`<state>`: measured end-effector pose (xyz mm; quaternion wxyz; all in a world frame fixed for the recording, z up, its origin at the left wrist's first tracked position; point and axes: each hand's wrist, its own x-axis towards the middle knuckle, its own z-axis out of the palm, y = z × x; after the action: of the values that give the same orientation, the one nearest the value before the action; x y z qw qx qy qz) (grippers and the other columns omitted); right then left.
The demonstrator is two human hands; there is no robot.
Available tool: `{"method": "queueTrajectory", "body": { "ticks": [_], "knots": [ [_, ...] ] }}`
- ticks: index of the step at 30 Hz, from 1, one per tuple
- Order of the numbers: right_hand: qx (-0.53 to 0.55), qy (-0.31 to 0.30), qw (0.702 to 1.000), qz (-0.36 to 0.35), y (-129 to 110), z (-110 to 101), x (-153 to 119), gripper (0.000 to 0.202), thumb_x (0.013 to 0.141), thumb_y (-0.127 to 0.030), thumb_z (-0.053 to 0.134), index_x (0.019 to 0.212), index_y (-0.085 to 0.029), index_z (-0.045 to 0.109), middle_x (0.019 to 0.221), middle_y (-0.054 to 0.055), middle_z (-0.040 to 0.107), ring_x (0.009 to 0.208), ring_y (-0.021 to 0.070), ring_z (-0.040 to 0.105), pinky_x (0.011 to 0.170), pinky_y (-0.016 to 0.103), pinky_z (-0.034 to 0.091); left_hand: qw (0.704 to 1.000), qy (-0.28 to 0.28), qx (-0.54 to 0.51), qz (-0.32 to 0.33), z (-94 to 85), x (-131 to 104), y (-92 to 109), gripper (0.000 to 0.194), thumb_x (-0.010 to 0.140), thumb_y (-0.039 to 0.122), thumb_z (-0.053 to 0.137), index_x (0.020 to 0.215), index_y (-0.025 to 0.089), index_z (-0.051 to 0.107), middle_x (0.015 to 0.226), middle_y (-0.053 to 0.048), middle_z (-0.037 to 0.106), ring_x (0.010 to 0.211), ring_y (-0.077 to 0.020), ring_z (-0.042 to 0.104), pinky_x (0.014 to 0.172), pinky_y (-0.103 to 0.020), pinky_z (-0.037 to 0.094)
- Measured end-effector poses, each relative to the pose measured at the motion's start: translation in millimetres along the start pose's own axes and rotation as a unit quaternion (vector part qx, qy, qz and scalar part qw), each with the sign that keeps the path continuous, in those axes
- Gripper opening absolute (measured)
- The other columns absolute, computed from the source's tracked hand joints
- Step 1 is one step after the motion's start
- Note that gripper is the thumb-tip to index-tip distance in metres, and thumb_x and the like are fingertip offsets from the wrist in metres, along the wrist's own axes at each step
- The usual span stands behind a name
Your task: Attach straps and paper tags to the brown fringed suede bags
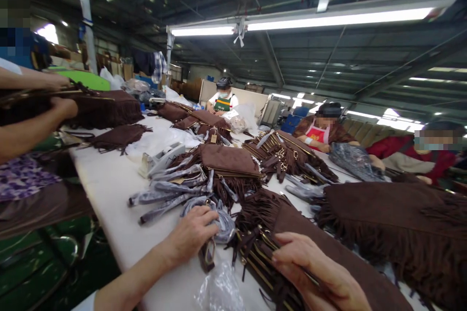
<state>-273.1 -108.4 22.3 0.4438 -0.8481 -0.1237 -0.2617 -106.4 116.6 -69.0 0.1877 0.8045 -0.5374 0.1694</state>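
Observation:
My left hand [193, 233] has its fingers curled over a coiled strap [224, 226] in clear plastic wrap. A brown strap end with a metal clasp [207, 255] sticks out below those fingers. My right hand [314, 267] is closed on the zipped edge of a brown fringed bag [302, 223], part of a stack with gold zips. The palm side of this hand and its grip are partly hidden. Just beyond my left hand lie several plastic-wrapped straps [171, 194], beside another pile of fringed bags [229, 160].
A crumpled clear plastic bag [221, 289] lies on the white table [98, 165] near me. A grey-white tape dispenser [160, 158] stands beyond the straps. More fringed bags [394, 209] fill the right side. At left, a co-worker's hands [63, 107] hold a brown bag; other people sit across.

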Motion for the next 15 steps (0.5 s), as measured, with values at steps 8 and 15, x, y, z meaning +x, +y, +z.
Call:
{"method": "queueTrajectory", "body": {
  "ticks": [8, 15],
  "knots": [
    [0.075, -0.043, 0.989, 0.119, 36, 45, 7, 0.025, 0.083, -0.047, 0.064, 0.081, -0.022, 0.069, 0.066, -0.001, 0.063, 0.055, 0.0119, 0.055, 0.049, 0.016, 0.043, 0.952, 0.135, -0.218, -0.166, -30.5, 20, 0, 0.02, 0.091, 0.025, 0.048, 0.083, 0.019, 0.065, 0.081, -0.003, 0.062, 0.084, -0.0187, 0.054, 0.077, -0.029, 0.043],
    [0.227, 0.022, 0.958, 0.171, 28, 103, 45, 0.061, 0.075, -0.042, 0.07, 0.126, -0.018, 0.047, 0.056, -0.005, 0.062, 0.049, 0.015, 0.057, 0.05, 0.023, 0.043, 0.871, 0.247, -0.304, -0.297, -25.9, 40, -2, 0.028, 0.087, 0.033, 0.049, 0.098, 0.019, 0.071, 0.084, -0.004, 0.061, 0.08, -0.0194, 0.058, 0.076, -0.032, 0.045]
  ]
}}
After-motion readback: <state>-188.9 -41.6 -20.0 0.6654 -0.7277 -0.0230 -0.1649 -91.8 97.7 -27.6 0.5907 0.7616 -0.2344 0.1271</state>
